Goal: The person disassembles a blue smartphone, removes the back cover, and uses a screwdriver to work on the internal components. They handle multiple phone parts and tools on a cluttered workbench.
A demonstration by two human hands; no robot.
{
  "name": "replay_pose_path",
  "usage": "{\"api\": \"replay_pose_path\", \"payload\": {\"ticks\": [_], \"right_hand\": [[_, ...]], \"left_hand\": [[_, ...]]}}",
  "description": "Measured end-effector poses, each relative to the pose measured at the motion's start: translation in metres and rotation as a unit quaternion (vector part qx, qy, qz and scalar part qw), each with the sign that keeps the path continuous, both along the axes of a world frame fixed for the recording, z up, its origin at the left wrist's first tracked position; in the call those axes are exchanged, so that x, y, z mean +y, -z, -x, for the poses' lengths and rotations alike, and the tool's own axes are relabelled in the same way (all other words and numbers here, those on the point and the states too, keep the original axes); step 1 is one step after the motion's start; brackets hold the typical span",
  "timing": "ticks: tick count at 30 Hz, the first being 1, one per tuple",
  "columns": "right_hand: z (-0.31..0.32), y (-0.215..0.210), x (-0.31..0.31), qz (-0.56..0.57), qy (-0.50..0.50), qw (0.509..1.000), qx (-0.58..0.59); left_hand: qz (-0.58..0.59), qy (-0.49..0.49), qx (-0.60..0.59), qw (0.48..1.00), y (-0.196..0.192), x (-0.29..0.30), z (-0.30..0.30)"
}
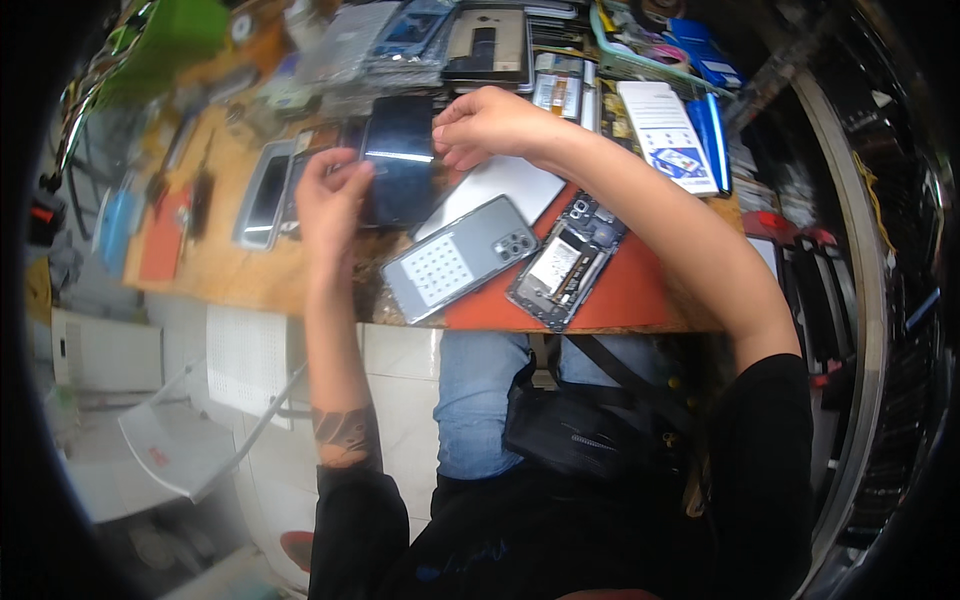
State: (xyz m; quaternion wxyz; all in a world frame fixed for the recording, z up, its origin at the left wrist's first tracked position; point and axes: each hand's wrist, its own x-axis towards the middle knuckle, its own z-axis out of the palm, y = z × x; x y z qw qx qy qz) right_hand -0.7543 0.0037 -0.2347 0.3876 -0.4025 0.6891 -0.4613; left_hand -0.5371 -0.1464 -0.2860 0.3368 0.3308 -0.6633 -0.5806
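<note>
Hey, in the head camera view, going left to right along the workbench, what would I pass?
Orange mat → silver phone lying flat → left hand → dark phone screen held in both hands → grey phone back cover → opened phone showing its insides → white printed card.

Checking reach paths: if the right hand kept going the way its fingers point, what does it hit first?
The right hand points toward the person's left, fingertips pinching the top edge of the dark phone screen. Straight on, it would probably meet the left hand at the screen's other side, though depth is unclear.
</note>
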Motion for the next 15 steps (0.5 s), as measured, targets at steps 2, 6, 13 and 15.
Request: {"api": "replay_pose_path", "payload": {"ticks": [2,6,13,15], "right_hand": [[0.012,-0.013,0.033,0.035,0.002,0.986,0.162],[0.028,-0.027,0.154,0.092,0.131,0.958,0.239],[-0.028,0.017,0.322,-0.006,0.463,0.870,0.168],[-0.057,0.039,0.343,0.025,0.489,0.861,0.137]], "left_hand": [[-0.007,0.020,0.032,0.999,0.001,-0.011,-0.001],[0.054,0.033,-0.017,0.998,0.007,-0.033,-0.004],[0.279,0.006,-0.161,0.947,0.020,-0.047,-0.005],[0.307,0.020,-0.181,0.934,0.014,-0.041,-0.006]]}}
